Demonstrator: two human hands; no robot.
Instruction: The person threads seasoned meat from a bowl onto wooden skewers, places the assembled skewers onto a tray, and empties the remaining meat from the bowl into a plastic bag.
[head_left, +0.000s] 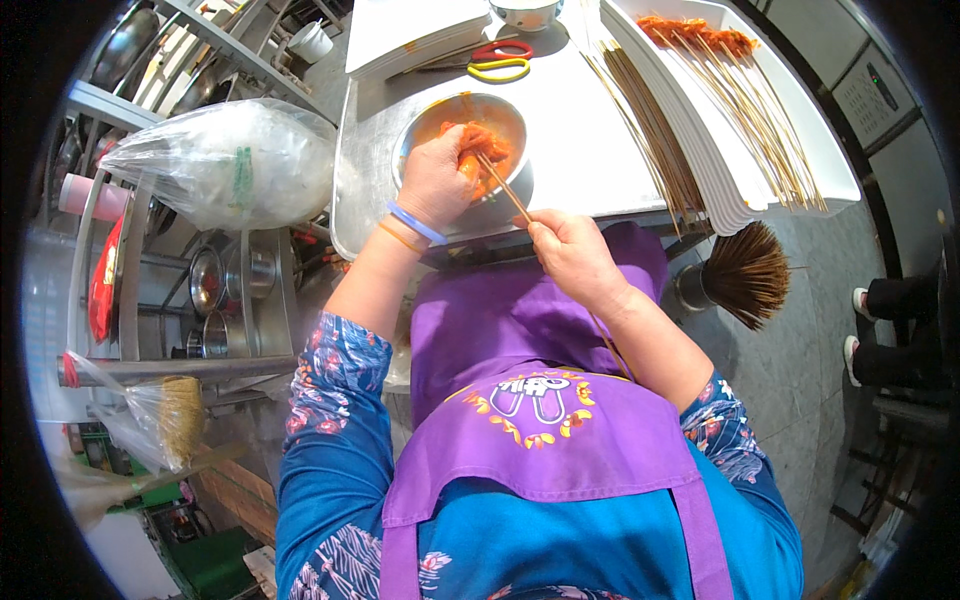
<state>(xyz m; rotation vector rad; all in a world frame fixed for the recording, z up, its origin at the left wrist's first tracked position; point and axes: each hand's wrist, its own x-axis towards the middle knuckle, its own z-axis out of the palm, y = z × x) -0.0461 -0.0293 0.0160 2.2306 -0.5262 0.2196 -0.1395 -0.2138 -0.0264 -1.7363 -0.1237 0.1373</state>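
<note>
My left hand grips a piece of orange-red coated food, possibly marinated meat, over a metal bowl. More of this food and sauce lies in the bowl. Thin wooden skewers run from the food to my right hand, whose fingers are closed around them; I cannot tell exactly how many it holds. The skewer tips are hidden in the food. To the right, loose skewers lie on the metal table. Beyond them, a white tray carries several skewers loaded with similar red food.
Scissors with red and yellow handles lie behind the bowl, near stacked white trays. A filled plastic bag stands left of the table. A bundle of sticks stands in a container below the right edge. Another person's feet show at right.
</note>
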